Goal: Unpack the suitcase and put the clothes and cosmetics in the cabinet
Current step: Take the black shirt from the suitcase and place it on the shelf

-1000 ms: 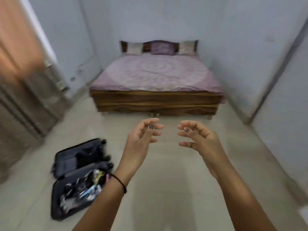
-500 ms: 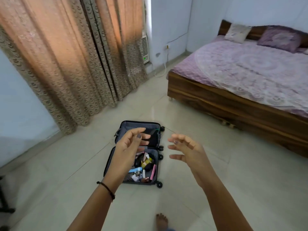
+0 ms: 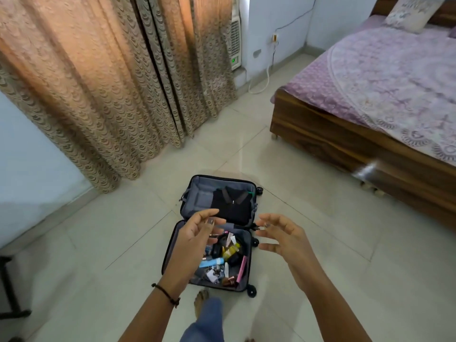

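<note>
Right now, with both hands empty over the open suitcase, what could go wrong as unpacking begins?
The cosmetics lie loose and jumbled in the near half of the suitcase; scooping several at once with the left hand or right hand could drop small ones onto the tiled floor. The bare foot stands just short of the near rim; a step forward might kick it or trip.

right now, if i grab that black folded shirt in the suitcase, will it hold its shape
Probably not: the black shirt looks like soft folded cloth, so it would likely droop and unfold if lifted by one edge. It seems light for its size. Lying flat in the suitcase, it should not roll.
</note>
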